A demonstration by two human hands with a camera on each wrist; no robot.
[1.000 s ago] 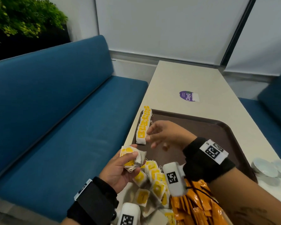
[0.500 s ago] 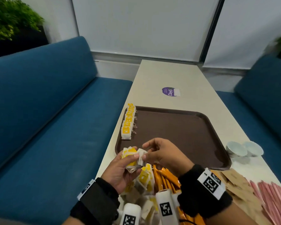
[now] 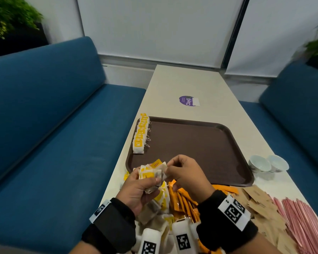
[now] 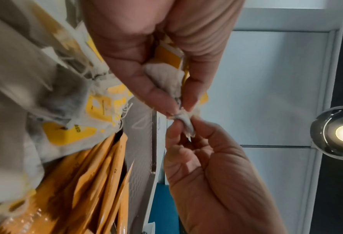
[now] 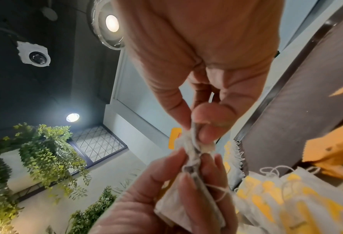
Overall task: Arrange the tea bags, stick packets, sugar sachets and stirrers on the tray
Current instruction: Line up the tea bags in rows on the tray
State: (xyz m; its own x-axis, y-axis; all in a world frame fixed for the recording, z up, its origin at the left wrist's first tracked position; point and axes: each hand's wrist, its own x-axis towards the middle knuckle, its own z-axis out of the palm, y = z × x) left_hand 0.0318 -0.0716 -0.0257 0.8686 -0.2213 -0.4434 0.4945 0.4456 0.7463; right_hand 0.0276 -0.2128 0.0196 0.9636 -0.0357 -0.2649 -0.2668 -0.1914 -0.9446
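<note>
The left hand [image 3: 140,187] holds a small bunch of tea bags [image 3: 151,174] with its fingers [image 4: 194,88] curled round them. The right hand [image 3: 186,176] meets it from the other side, and its thumb and fingers [image 5: 208,125] pinch the top edge of one bag in the bunch. So both hands are gripping tea bags, just above the near edge of the tray [image 3: 228,156].

Under the fingers lies the loose pile of tea bags [image 3: 161,200], and just beside it the orange stick packets [image 3: 185,200]. Further to the right of the fingers are the brown sugar sachets [image 3: 259,204] and the pink stirrers [image 3: 305,217], all on the table [image 3: 196,83].

Beyond the fingers, a neat row of tea bags [image 3: 140,134] stands along the left rim of the tray.

I think the step is to separate one bag from the bunch. To do it well, the right fingers should pull slowly and straight, because the strings may be tangled, and the left hand should keep the others firm. Then the bag can go at the near end of the row, upright and facing the same way as the rest.
</note>
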